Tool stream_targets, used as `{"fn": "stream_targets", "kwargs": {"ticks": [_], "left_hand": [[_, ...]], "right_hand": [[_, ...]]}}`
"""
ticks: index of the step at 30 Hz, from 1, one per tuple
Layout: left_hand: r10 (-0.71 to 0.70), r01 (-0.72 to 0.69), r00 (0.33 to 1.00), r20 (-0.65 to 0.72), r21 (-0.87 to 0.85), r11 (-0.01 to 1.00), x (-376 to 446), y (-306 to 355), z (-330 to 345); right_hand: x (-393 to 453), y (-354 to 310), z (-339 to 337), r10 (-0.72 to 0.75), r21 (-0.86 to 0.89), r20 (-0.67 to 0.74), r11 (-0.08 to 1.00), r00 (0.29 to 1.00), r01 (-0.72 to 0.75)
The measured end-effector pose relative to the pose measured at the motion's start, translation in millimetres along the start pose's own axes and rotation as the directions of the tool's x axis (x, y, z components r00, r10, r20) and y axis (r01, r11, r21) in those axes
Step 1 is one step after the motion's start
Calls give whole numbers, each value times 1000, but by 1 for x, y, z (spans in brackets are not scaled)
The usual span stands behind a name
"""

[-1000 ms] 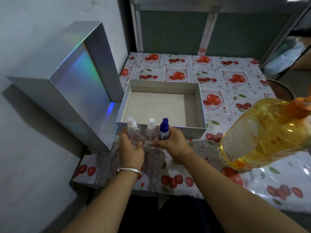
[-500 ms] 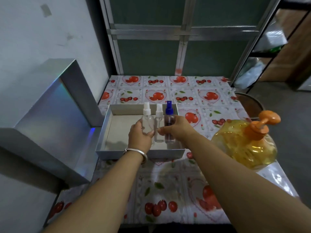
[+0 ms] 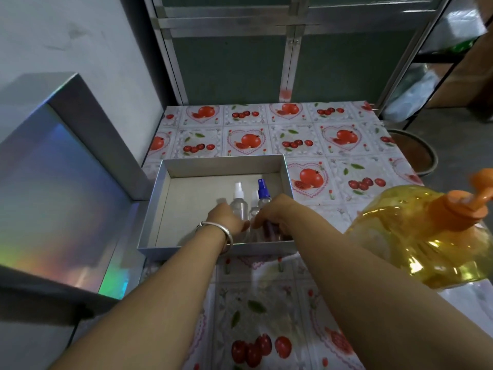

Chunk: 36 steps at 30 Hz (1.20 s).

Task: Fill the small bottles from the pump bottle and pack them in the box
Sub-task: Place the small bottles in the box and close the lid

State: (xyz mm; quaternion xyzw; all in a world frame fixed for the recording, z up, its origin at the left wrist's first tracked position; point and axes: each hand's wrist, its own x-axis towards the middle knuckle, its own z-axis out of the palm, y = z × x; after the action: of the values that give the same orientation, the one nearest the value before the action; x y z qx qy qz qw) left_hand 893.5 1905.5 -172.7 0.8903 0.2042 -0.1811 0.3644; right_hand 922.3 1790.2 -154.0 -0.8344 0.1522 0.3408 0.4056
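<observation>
Three small clear spray bottles lie low inside the open silver box [image 3: 170,172], near its front wall. Two have white caps; the left one [image 3: 238,202] shows best, the middle one [image 3: 255,206] is half hidden. The third has a blue cap [image 3: 262,188]. My left hand [image 3: 225,218] grips the left bottle. My right hand [image 3: 274,213] holds the blue-capped bottle and covers its lower body. The big yellow pump bottle [image 3: 424,236] with an orange pump stands at the right, apart from both hands.
The box's holographic silver lid [image 3: 61,182] leans against the wall at the left. A fruit-print cloth [image 3: 306,134] covers the table. A round brown stool [image 3: 416,153] stands beyond the right edge, a metal-framed cabinet [image 3: 240,49] behind.
Both hands carried the three bottles from in front of the box, over its front wall, and lowered them inside. The view shifted upward.
</observation>
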Motion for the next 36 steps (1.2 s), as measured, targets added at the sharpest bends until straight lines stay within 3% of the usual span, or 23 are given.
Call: {"fn": "stream_targets", "kwargs": {"ticks": [4, 8, 17, 30, 36], "left_hand": [[-37, 36, 998, 46, 18, 999, 3, 0, 1], [-63, 57, 995, 73, 84, 995, 1, 4, 4], [-58, 56, 996, 61, 36, 998, -6, 10, 5], [-9, 3, 999, 44, 123, 992, -7, 5, 4], [5, -7, 1000, 13, 161, 987, -12, 5, 5]], "right_hand": [[2, -5, -2, 14, -223, 69, 975, 998, 2], [-5, -6, -2, 8, -298, 153, 954, 988, 39], [-20, -5, 0, -125, -554, -18, 827, 992, 95], [-28, 5, 4, -207, -606, -196, 794, 959, 47], [-32, 3, 6, -295, -724, -212, 688, 932, 53]]}}
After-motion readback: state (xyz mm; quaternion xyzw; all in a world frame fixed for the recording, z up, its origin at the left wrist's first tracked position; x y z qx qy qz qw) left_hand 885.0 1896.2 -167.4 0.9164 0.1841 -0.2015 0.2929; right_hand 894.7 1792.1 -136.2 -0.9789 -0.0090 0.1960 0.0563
